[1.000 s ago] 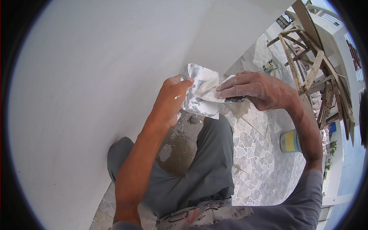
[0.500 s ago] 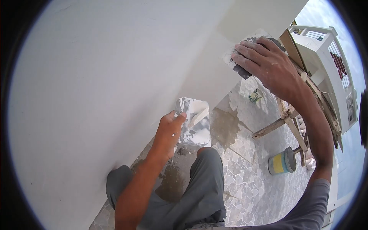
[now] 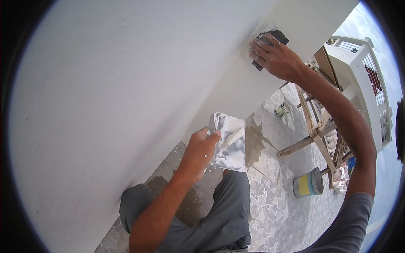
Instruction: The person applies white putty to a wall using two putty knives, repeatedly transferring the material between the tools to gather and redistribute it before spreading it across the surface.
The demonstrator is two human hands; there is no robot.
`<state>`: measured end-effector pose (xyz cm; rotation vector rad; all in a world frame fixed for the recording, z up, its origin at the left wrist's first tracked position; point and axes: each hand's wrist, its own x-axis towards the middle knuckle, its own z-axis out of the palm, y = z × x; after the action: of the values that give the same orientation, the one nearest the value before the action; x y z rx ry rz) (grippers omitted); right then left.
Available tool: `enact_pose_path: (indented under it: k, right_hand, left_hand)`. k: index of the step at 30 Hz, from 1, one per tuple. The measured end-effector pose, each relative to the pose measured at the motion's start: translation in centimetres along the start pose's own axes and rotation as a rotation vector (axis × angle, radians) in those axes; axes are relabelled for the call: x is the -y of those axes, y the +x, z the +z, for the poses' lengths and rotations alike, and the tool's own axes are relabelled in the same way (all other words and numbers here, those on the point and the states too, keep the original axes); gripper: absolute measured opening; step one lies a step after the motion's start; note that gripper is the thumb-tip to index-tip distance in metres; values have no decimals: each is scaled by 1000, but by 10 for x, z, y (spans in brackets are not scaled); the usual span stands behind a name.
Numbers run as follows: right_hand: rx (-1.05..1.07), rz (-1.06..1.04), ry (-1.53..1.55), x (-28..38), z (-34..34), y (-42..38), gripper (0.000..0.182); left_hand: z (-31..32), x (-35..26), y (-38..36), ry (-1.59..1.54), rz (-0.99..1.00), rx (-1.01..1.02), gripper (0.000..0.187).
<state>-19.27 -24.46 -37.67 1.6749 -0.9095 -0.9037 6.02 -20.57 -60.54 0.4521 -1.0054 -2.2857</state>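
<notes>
My left hand [image 3: 200, 152] is closed on the edge of a flat metal plate [image 3: 236, 158] smeared with white putty, its thumb lying on top. A ridge of putty crosses the middle of that plate. Higher up, my right hand [image 3: 276, 59] presses a wide putty scraper [image 3: 282, 37] against the white wall [image 3: 105, 97], fingers spread over its dark grip. White putty coats part of the scraper's blade, which lies close to an inside corner of the wall.
A wooden trestle [image 3: 301, 143] stands to the right on the stone-patterned floor [image 3: 274, 211]. Near it are a paint bucket [image 3: 307, 184] and a smaller labelled tub [image 3: 281, 110]. A wet patch [image 3: 255, 145] marks the floor, and a white balcony building [image 3: 367, 80] rises behind.
My right hand has moved up and left with the scraper, in toward the wall's corner. The plate in my left hand sits slightly lower and farther right in view.
</notes>
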Motion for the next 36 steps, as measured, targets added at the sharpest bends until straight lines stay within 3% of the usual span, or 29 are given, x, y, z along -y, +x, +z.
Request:
enact_pose_path:
  k: [13, 25, 36]
  right_hand:
    - [-50, -29, -16, -2, 14, 7, 41]
    - [43, 16, -27, 7, 17, 12, 50]
    - [29, 30, -21, 22, 17, -18, 44]
  left_hand:
    - [3, -2, -1, -3, 4, -12, 35]
    - [1, -10, -2, 48, -37, -23, 36]
    - [7, -17, -4, 75, -61, -59, 38]
